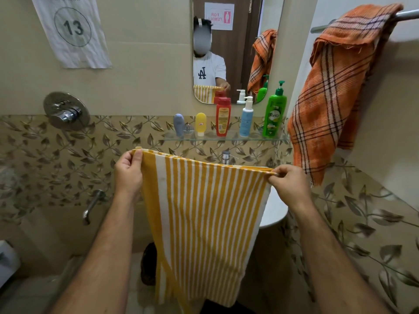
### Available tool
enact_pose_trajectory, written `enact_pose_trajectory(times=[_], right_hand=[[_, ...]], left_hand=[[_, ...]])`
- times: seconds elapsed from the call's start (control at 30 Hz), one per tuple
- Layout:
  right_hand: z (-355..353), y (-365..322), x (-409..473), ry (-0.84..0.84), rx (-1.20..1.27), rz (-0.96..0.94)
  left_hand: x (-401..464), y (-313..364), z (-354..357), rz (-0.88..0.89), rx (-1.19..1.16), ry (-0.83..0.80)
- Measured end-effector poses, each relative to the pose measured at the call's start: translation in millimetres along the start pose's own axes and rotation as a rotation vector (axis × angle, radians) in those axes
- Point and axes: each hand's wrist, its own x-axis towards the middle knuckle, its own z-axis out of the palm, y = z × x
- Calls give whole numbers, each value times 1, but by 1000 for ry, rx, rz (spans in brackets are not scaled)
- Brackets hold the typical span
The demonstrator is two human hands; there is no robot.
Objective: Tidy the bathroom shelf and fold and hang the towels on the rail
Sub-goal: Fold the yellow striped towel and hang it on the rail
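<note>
A yellow and white striped towel [204,218] hangs doubled in front of me, stretched between both hands. My left hand [128,172] pinches its top left corner and my right hand [290,183] pinches the top right corner. An orange checked towel [328,91] hangs unevenly bunched over the metal rail [405,14] at the upper right. On the glass shelf [226,138] stand a grey-blue tube [179,124], a yellow tube [200,123], a red bottle [223,116], a pale blue pump bottle [246,117] and a green pump bottle [274,112], all upright in a row.
A mirror [235,41] hangs above the shelf. A white basin [275,211] sits behind the striped towel's right side, with a tap [226,156] above it. A shower mixer [64,111] and spout [91,206] are on the left wall, under a paper sign [72,30].
</note>
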Motion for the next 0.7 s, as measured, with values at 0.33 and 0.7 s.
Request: enact_pose_trajectory(times=[0.33,0.7], right_hand=[[-16,-9,32,-33,216,108],[-44,-11,46,-340,572,417]], left_hand=[[2,-17,-2,27,148,-131],[2,-12,27,-42,101,-59]])
